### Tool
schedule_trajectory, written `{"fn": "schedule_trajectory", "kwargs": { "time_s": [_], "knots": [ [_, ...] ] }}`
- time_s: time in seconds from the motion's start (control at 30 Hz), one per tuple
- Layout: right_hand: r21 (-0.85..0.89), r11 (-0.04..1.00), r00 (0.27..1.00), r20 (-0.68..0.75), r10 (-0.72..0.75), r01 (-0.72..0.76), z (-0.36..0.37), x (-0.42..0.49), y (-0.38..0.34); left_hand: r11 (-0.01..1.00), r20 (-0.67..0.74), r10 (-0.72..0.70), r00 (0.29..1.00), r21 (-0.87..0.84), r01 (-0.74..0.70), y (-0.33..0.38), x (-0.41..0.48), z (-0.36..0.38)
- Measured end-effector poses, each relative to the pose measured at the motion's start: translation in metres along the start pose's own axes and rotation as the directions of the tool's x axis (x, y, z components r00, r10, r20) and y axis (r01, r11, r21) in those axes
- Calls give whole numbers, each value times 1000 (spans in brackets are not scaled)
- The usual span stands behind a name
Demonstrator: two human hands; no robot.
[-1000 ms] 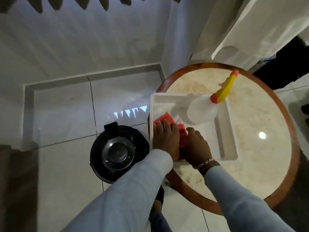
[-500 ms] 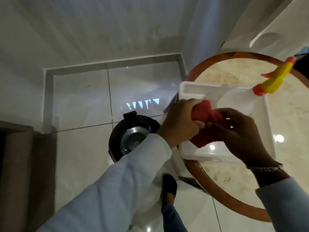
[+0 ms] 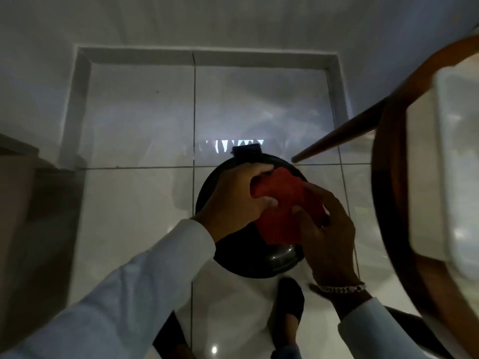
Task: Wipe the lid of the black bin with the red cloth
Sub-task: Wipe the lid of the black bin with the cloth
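White glossy floor tiles [image 3: 134, 203] fill the left side, with a raised tiled kerb [image 3: 77, 99] running round the back of the bay. Your left sleeve [image 3: 124, 294] comes in from bottom left. Your left hand [image 3: 233, 200] is closed on the upper left edge of the red cloth [image 3: 282, 208], thumb pressed across its front, fingers curled over the top. The cloth is bunched and held between both hands, over the black bin [image 3: 207, 193]. The bin sits on the floor at centre, hinge block [image 3: 246, 149] on its far side. Only a sliver of the shiny lid [image 3: 281, 255] shows below the cloth; can't tell whether the cloth touches it. Your right hand [image 3: 326, 229] grips the cloth's lower right part, fingertips pinching the fabric, bracelet [image 3: 339, 288] on the wrist. A dark shoe [image 3: 290, 299] is just below the bin. At right, blurred: the wooden table rim [image 3: 383, 203], one table leg [image 3: 334, 141] angling down toward the bin, and a white tray [image 3: 445, 164] on top.
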State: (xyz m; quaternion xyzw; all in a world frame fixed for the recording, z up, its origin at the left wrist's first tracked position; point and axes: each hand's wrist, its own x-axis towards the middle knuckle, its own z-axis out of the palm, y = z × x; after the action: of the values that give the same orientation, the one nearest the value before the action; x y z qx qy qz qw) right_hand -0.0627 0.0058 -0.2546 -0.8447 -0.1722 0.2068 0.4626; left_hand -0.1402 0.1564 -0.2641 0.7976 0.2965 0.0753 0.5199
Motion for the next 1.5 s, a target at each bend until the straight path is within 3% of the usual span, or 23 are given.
{"fn": "schedule_trajectory", "kwargs": {
  "time_s": [0.13, 0.2, 0.3, 0.37, 0.43, 0.47, 0.53, 0.6, 0.67, 0.7, 0.8, 0.87, 1.03, 1.1, 1.2, 1.27, 1.33, 1.4, 1.5],
  "knots": [
    [-253, 967, 1000, -9, 7, -9, 15, 7, 47, 992, -177, 106, 978, 80, -93, -60, 5, -2],
    [-399, 911, 994, -3, -113, 103, 16, 14, 60, 990, -225, 126, 966, 88, -108, -90, -1, 0],
    [-426, 822, 925, 135, -354, 377, 28, 28, 63, 987, -114, 140, 984, 92, -130, -120, -7, 9],
    [-507, 687, 854, 327, -405, 520, 50, 31, 69, 972, -65, 180, 982, 164, -167, -131, -4, 17],
    [-605, 541, 810, 388, -441, 584, 65, 28, 83, 947, -77, 229, 970, 250, -203, -136, 0, 24],
    [-620, 536, 814, 354, -460, 573, 69, 28, 89, 937, -88, 246, 965, 277, -213, -138, 1, 25],
    [-618, 632, 872, 208, -442, 468, 72, 29, 92, 928, -99, 257, 961, 302, -217, -141, 2, 27],
    [-592, 758, 943, 10, -332, 273, 82, 35, 84, 928, -85, 250, 965, 307, -213, -144, 3, 27],
    [-585, 799, 960, -115, -254, 142, 99, 39, 71, 929, -74, 241, 968, 307, -208, -145, 3, 26],
    [-613, 775, 957, -101, -271, 154, 106, 38, 66, 928, -75, 243, 967, 307, -209, -145, 4, 26],
    [-656, 639, 901, 157, -404, 401, 105, 24, 72, 926, -84, 254, 963, 307, -218, -146, 4, 26],
    [-644, 593, 866, 248, -435, 483, 87, 10, 84, 927, -78, 252, 965, 306, -217, -144, 4, 26],
    [-644, 746, 973, -9, -231, 170, 94, 33, 71, 916, -68, 242, 968, 343, -205, -143, 4, 26],
    [-668, 708, 966, 72, -247, 230, 107, 32, 61, 912, -74, 247, 966, 353, -206, -144, 5, 25],
    [-661, 570, 867, 291, -404, 488, 88, -3, 82, 911, -65, 256, 964, 350, -219, -142, 5, 25],
    [-651, 600, 878, 254, -405, 465, 68, -9, 94, 912, -73, 247, 966, 355, -207, -142, 4, 25],
    [-655, 696, 947, 97, -307, 292, 71, 7, 88, 912, -82, 252, 964, 354, -208, -144, 4, 27],
    [-644, 740, 968, 9, -249, 196, 97, 31, 70, 915, -90, 260, 961, 342, -216, -145, 5, 27],
    [-661, 643, 916, 192, -353, 387, 121, 31, 60, 930, -96, 282, 955, 271, -247, -146, 6, 27]
  ]
}}
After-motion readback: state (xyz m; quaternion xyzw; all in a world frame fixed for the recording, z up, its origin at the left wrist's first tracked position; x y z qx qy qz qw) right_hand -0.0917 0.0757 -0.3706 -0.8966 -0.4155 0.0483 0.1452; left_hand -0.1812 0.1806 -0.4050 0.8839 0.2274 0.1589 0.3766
